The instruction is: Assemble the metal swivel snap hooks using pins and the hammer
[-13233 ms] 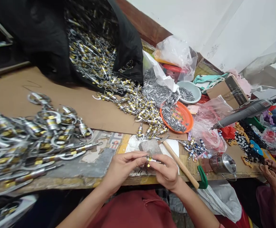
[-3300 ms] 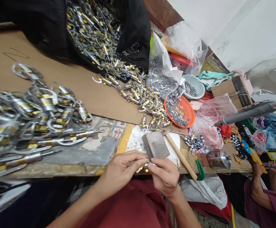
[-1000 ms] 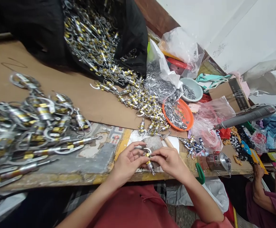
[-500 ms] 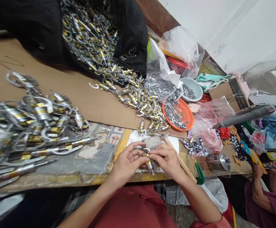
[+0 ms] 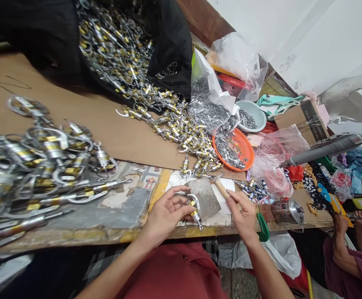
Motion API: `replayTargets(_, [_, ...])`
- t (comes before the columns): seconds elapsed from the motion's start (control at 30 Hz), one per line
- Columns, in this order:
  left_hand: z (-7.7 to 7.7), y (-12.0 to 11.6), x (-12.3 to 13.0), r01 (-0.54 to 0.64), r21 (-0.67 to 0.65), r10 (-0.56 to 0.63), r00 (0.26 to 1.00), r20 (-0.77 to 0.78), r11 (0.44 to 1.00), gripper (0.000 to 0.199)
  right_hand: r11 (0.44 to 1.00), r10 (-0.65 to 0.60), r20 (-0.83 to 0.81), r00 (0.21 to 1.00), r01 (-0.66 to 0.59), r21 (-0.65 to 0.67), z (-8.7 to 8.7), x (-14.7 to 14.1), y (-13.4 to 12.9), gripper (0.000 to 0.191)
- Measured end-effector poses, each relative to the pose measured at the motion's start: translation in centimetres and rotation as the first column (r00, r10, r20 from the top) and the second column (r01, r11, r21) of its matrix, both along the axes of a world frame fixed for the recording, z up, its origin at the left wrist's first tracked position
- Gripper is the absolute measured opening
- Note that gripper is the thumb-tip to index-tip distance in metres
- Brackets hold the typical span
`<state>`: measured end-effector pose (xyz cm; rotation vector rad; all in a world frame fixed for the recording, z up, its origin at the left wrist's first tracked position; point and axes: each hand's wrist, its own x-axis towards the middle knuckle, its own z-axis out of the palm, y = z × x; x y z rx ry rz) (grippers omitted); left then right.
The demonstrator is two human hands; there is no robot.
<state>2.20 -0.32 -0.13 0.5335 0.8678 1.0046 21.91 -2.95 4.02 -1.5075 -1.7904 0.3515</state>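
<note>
As we list the desk [image 5: 128, 214] from the left, we enter first a heap of silver and yellow metal hooks [image 5: 52, 148]. Next, a black bag [image 5: 50, 54], mouth open, with more of the same spread from it onto cardboard [image 5: 106, 124]. The left hand [image 5: 165, 214]: half curled, thumb and fingers pinching one held hook [image 5: 196, 215] at the desk's front edge, its narrow end pointing down. Just beside it, one grey block [image 5: 206, 195]; whether hook and block touch, we cannot tell. One hammer [image 5: 221, 188], wooden handle, head by the block's far right corner. Behind, one orange dish [image 5: 245, 145] of small metal parts [image 5: 227, 149]. The right hand [image 5: 242, 214]: fingers closed on the hammer's handle, lower end hidden. Further right, we count one green clamp [image 5: 262, 228], one metal pot [image 5: 287, 211], one grey power tool [image 5: 324, 150] and another person's hands [image 5: 341, 224].
</note>
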Motion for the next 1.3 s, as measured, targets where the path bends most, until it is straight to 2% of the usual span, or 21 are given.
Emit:
replayTargets(0.1, [0.4, 0.0, -0.1, -0.002, -0.011, 0.002, 1.000, -0.020, 1.000, 0.052, 0.995, -0.020, 0.273, 0.962, 0.046, -0.087, -1.2, 2.4, -1.0, 0.025])
replayTargets(0.2, [0.6, 0.0, -0.1, -0.014, -0.006, 0.014, 0.999, -0.038, 1.000, 0.051, 0.990, 0.021, 0.607, 0.794, 0.067, -0.123, -3.3, 3.0, -1.5, 0.026])
replayTargets(0.23, [0.6, 0.0, -0.1, -0.015, -0.003, 0.015, 0.999, -0.040, 1.000, 0.052, 0.991, 0.005, 0.672, 0.740, 0.086, -0.103, -3.8, 3.1, -1.4, 0.026])
replayTargets(0.3, [0.6, -0.1, -0.1, -0.015, 0.003, 0.015, 0.999, -0.045, 1.000, 0.051, 0.990, -0.067, 0.726, 0.684, 0.136, -0.038, -4.3, 3.2, -1.2, 0.026])
replayTargets(0.4, [0.7, -0.2, -0.2, -0.011, 0.009, 0.011, 0.999, -0.053, 1.000, 0.051, 0.980, -0.147, 0.730, 0.667, 0.201, 0.014, -4.0, 4.0, -0.8, 0.025])
replayTargets(0.57, [0.7, 0.0, -0.4, -0.006, 0.009, 0.007, 0.998, -0.069, 1.000, 0.054, 0.959, -0.023, 0.766, 0.642, 0.232, -0.166, -4.0, 4.2, -1.3, 0.028])
replayTargets(0.67, [0.7, 0.1, -0.6, 0.004, 0.008, -0.003, 0.996, -0.093, 1.000, 0.055, 0.943, -0.054, 0.769, 0.636, 0.285, -0.170, -4.4, 3.1, -1.4, 0.030])
replayTargets(0.77, [0.8, 0.2, -0.7, 0.003, -0.003, -0.003, 0.994, -0.113, 1.000, 0.057, 0.949, -0.088, 0.752, 0.654, 0.283, -0.136, -4.3, 2.7, -1.6, 0.032])
replayTargets(0.87, [1.1, 0.1, -0.8, -0.001, -0.009, 0.000, 0.992, -0.127, 1.000, 0.056, 0.957, -0.186, 0.676, 0.713, 0.288, -0.040, -3.7, 4.2, -2.5, 0.026])
replayTargets(0.97, [1.3, 0.0, -0.8, -0.002, -0.012, 0.001, 0.991, -0.132, 1.000, 0.054, 0.921, -0.364, 0.542, 0.758, 0.381, 0.086, -2.8, 7.0, -4.3, 0.024])
replayTargets(1.03, [1.3, 0.0, -0.9, -0.004, -0.012, 0.002, 0.991, -0.133, 1.000, 0.054, 0.899, -0.422, 0.475, 0.772, 0.424, 0.108, -2.3, 8.6, -5.6, 0.026])
replayTargets(1.1, [1.2, 0.0, -0.9, -0.003, -0.009, 0.002, 0.991, -0.132, 1.000, 0.054, 0.906, -0.408, 0.451, 0.794, 0.415, 0.090, -2.2, 9.1, -6.5, 0.027])
replayTargets(1.17, [1.0, 0.1, -1.0, 0.000, -0.006, -0.001, 0.991, -0.134, 1.000, 0.055, 0.927, -0.361, 0.442, 0.821, 0.369, 0.072, -2.6, 8.5, -6.6, 0.025])
replayTargets(1.23, [0.8, 0.1, -1.0, 0.003, -0.002, -0.004, 0.991, -0.137, 1.000, 0.056, 0.955, -0.275, 0.461, 0.843, 0.295, 0.030, -3.5, 7.0, -5.8, 0.022])
replayTargets(1.3, [0.8, 0.1, -0.9, 0.006, 0.005, -0.005, 0.991, -0.137, 1.000, 0.058, 0.969, -0.183, 0.516, 0.837, 0.243, -0.049, -4.3, 5.2, -4.0, 0.029])
